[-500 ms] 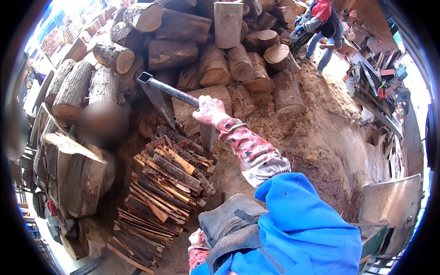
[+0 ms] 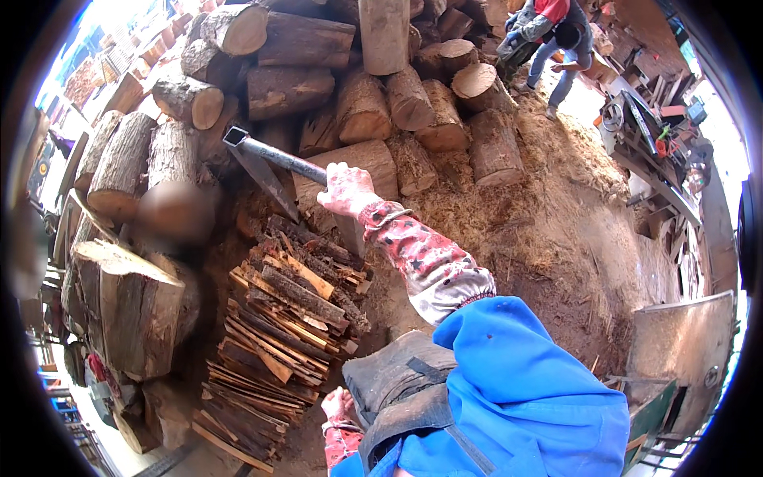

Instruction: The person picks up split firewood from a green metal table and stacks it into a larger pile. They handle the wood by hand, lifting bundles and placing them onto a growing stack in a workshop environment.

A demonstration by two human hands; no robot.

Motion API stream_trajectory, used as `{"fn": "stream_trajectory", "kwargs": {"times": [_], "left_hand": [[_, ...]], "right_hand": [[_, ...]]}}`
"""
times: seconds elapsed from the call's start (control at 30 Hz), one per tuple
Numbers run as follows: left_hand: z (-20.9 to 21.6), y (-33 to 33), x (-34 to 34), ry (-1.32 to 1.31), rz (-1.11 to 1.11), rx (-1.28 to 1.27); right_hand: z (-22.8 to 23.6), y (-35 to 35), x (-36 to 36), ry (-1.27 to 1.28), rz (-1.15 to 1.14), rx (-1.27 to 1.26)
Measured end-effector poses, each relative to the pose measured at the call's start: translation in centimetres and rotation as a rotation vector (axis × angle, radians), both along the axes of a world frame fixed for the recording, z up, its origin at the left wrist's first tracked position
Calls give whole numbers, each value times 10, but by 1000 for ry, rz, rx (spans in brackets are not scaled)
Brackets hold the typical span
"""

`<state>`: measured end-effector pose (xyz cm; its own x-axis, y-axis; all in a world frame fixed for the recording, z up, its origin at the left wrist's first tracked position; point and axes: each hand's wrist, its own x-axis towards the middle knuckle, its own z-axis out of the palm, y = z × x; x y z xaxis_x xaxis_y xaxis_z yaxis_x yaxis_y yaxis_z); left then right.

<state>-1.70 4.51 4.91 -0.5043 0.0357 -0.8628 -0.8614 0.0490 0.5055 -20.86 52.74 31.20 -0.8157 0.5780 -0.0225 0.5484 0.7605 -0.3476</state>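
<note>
- Splitting axe (image 2: pixel 266 163): dark wedge head on a straight dark shaft, lifted over the woodpile at about 11 o'clock from picture centre. Judged top-heavy and rigid, the mass sitting at the head end; the shaft looks smooth and could slide in a loose glove.
- Right hand (image 2: pixel 346 191): in a pale patterned work glove, closed round the shaft partway along its length. A hold nearer the head gives control; nearer the butt gives swing.
- Left hand (image 2: pixel 340 404): gloved, low at 6 o'clock beside the dark apron (image 2: pixel 397 389); largely hidden, so whether it is open or holding anything cannot be told.
- Split firewood stack (image 2: pixel 282 334): thin sticks laid in rows at about 7 o'clock, directly below the axe. Likely light, stiff, splintery.
- Round logs (image 2: pixel 358 103): bark-covered, heaped from 10 to 1 o'clock behind the axe. Judged heavy, rough.
- Large upright block (image 2: pixel 131 306): at 9 o'clock, pale cut face.
- Another person (image 2: pixel 548 40): bent over at 1 o'clock, well apart.
- Sawdust ground (image 2: pixel 556 222): loose, at 3 o'clock.
</note>
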Motion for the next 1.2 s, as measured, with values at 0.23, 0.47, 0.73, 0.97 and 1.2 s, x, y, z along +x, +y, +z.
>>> {"fn": "stream_trajectory", "kwargs": {"times": [0.23,0.47,0.73,0.97,1.2], "left_hand": [[106,99,-80,219,6,320],[254,138,-123,431,-38,666],[325,148,-125,522,-179,761],[370,135,-128,558,-270,814],[405,125,-130,662,-407,940]], "right_hand": [[10,3,-4,-41,7,109],[-8,-10,0,-88,65,106],[-4,-4,-4,-50,53,134],[-7,-6,-7,-30,54,127],[-3,-7,-6,-59,28,129]]}}
